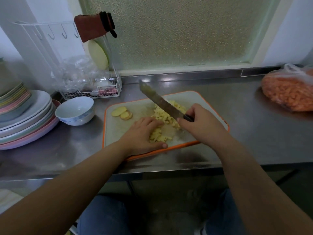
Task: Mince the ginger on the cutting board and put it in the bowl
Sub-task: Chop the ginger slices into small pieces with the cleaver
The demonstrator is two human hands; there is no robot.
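A grey cutting board with an orange rim (205,100) lies on the steel counter. Chopped yellow ginger (165,116) is piled at its middle, with thin ginger strips (158,135) nearer me. Two ginger slices (121,113) lie at the board's left. My left hand (144,134) rests on the board with fingers laid over the strips. My right hand (201,122) grips the dark handle of a knife (159,100), whose blade slants up and left above the pile. An empty white bowl (75,111) stands left of the board.
A stack of pastel plates (25,119) fills the counter's left end. Behind the bowl is a white wire rack (94,92) with plastic wrap and a cloth hung above. A plastic bag of orange food (288,92) lies at the right. Frosted window behind.
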